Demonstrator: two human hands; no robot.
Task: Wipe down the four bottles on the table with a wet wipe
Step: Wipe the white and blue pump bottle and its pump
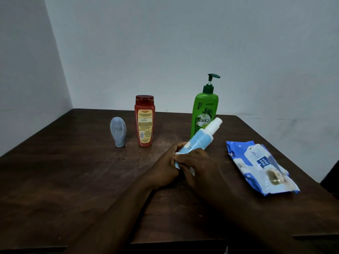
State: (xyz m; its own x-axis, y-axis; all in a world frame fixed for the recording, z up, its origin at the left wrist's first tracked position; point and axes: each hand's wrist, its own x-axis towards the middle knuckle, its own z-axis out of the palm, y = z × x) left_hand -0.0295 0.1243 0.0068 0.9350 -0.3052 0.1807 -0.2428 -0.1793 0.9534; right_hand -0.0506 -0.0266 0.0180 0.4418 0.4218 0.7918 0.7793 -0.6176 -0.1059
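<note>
Blue-white bottle (200, 137) tilted | lower end gripped by left hand (165, 169) fingers | right hand (198, 167) fingers wrapped over it

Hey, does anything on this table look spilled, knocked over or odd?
Nothing spilled or damaged. Only the blue bottle leans, held tilted by the left hand and right hand; the grey bottle, red bottle and green bottle stand upright.
</note>
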